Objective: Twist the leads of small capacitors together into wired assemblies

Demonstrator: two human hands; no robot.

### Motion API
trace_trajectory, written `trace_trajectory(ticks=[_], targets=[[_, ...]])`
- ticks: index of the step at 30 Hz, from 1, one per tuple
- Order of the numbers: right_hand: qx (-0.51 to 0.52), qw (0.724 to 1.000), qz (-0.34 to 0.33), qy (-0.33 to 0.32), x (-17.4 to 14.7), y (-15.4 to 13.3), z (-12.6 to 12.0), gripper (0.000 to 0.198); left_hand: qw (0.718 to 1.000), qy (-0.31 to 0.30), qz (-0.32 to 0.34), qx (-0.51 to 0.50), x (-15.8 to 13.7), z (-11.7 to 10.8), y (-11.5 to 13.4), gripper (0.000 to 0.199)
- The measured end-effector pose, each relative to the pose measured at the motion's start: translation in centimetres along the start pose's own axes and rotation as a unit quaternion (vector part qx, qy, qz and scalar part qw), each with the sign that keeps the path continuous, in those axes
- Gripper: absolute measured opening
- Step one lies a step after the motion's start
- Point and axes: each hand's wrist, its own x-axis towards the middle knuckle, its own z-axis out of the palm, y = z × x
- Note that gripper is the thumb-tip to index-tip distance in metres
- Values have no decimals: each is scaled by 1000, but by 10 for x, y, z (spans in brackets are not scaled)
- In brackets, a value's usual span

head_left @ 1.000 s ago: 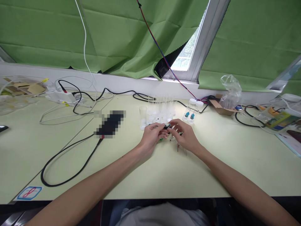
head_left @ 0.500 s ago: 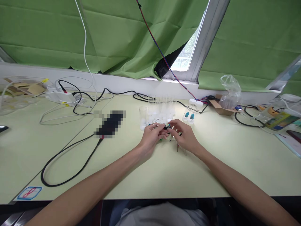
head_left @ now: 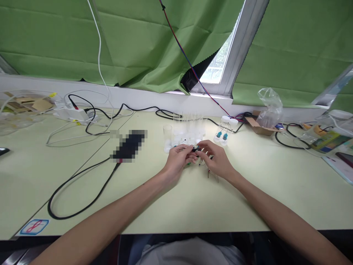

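- Centre of frame: left hand (head_left: 178,162) and right hand (head_left: 216,157) both pinching a small dark part (head_left: 195,149).
- Just above in frame: clear tubes (head_left: 189,129), upright.

"Where's your glare?"
"Your window (head_left: 217,68) burns nearly white beside the green curtain (head_left: 138,48); your tabletop (head_left: 303,184) is evenly bright."
"And sharpness?"
"The small black part (head_left: 195,149) you hold is indistinct, one dark patch (head_left: 128,147) is pixelated, the edges stretch."

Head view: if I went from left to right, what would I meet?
Blue-edged sticker, white plug block, dark pixelated thing, left hand, small dark piece, right hand, cardboard box, container with a yellow-green label.
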Motion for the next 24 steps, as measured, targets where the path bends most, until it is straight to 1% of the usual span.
trace_trajectory(ticks=[3,6,11,17,20,24], targets=[[4,1000,7,-6,0,1,0,15,1000,-6,2,1,1,-1,-2,15],[0,1000,18,-10,-1,1,0,17,1000,-6,2,3,0,-1,-2,15],[-8,1000,4,9,0,-1,0,22,1000,6,1,5,-1,0,1,14],[-6,1000,-5,8,0,1,0,18,1000,-6,5,5,1,-2,-2,15],[-2,1000,2,-1,-1,1,0,16,1000,-8,6,8,0,-2,-3,16],[-8,1000,8,-2,-1,0,0,18,1000,0,5,6,-1,-1,0,14]])
